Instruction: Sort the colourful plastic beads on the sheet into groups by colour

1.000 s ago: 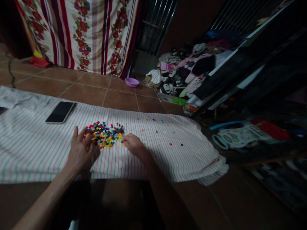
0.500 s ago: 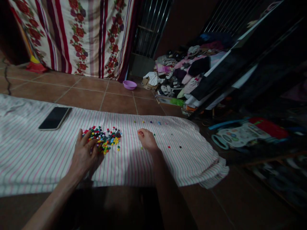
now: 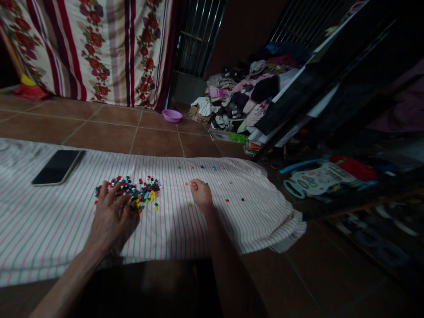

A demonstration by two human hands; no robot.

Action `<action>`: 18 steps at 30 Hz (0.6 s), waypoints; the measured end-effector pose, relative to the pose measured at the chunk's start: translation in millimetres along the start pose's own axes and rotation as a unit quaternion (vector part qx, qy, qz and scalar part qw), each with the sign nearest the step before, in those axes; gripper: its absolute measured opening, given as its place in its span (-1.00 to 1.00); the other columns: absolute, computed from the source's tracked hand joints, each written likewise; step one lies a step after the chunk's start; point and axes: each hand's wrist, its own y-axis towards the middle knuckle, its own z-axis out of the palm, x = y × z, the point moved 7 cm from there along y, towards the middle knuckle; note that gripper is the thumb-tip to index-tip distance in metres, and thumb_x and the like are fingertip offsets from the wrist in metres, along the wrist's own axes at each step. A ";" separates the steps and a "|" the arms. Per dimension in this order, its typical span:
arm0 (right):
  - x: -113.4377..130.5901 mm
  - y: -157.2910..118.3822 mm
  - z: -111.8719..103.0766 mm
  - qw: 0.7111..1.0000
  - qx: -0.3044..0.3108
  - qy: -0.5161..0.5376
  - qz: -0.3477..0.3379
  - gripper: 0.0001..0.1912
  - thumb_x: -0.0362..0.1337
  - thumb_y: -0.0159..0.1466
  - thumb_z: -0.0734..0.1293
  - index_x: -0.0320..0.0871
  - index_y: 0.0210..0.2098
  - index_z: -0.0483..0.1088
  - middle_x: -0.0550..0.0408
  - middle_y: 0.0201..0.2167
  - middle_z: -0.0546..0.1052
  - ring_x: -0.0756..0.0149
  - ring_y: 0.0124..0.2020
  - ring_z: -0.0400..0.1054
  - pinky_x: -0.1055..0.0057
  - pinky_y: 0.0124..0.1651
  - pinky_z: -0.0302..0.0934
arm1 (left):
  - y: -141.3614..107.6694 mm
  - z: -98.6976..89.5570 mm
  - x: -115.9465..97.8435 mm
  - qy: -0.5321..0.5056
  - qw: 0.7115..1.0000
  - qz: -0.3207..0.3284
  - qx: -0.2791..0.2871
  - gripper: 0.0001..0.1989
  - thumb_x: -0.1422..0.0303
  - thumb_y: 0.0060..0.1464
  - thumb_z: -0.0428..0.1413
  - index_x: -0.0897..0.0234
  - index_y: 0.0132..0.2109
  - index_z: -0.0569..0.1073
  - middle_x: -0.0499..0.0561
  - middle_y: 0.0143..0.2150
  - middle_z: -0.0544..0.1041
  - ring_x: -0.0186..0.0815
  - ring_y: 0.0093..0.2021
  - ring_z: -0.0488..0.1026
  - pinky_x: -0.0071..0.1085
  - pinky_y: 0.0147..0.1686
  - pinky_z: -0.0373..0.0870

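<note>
My left hand (image 3: 111, 214) rests over the left part of a pile of small colourful beads (image 3: 145, 193), its fingers spread and touching the pile's near edge. My right hand (image 3: 202, 194) is closed in a pinch low over the striped cloth (image 3: 165, 234). Whatever lies between its fingertips is too small to make out. Just left of those fingertips sits an orange bead (image 3: 186, 183). Single beads lie spaced apart around this hand, among them a lime green one (image 3: 189, 204), a red one (image 3: 227, 200), a black one (image 3: 242, 199) and a blue one (image 3: 213, 167).
A phone (image 3: 58, 167) lies on the cloth at the left. Beyond, on the tiled floor, are a purple basin (image 3: 172, 116) and a heap of clothes (image 3: 238, 95). A flowered curtain (image 3: 115, 53) hangs at the back. A colourful plastic object (image 3: 318, 181) stands right of the cloth.
The view has turned slightly right. My right hand has shifted a little right over the cloth, leaving the orange bead showing beside its fingertips. My left hand stays at the pile.
</note>
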 end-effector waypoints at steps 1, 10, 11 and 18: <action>-1.1 0.0 1.7 1.000 -0.001 0.003 0.000 -0.69 -0.46 0.23 0.21 -0.19 -0.10 0.48 0.00 -0.23 0.56 0.32 -0.20 0.42 0.42 -0.08 0.23 | 0.4 0.3 -0.9 -0.001 1.000 0.001 0.002 -0.71 0.32 0.13 -0.09 0.22 -0.21 0.52 0.13 0.17 0.38 0.03 0.40 -0.02 0.19 0.33 0.08; 4.1 1.2 8.9 0.999 0.021 -0.009 -0.025 -0.67 -0.39 0.26 0.27 -0.18 0.00 0.46 -0.02 -0.16 0.52 0.32 -0.20 0.40 0.45 -0.07 0.22 | 2.5 7.1 -5.6 0.020 1.000 0.014 0.005 -0.69 0.34 0.17 -0.11 0.27 -0.18 0.52 0.16 0.16 0.38 0.06 0.42 -0.07 0.21 0.30 0.13; 5.5 1.1 9.2 0.999 0.023 -0.011 -0.027 -0.67 -0.37 0.28 0.27 -0.18 0.02 0.46 -0.02 -0.17 0.52 0.32 -0.19 0.40 0.46 -0.07 0.22 | 2.2 8.0 -5.4 0.021 1.000 0.014 0.006 -0.68 0.34 0.17 -0.11 0.28 -0.18 0.52 0.17 0.17 0.37 0.06 0.42 -0.07 0.22 0.29 0.15; 11.0 0.8 13.8 0.998 0.035 -0.054 -0.029 -0.70 -0.31 0.32 0.25 -0.12 0.01 0.48 -0.03 -0.18 0.49 0.27 -0.16 0.37 0.45 -0.09 0.16 | 0.6 11.0 -5.6 0.040 0.999 0.018 0.015 -0.67 0.34 0.16 -0.12 0.28 -0.18 0.53 0.18 0.19 0.35 0.06 0.42 -0.09 0.19 0.29 0.15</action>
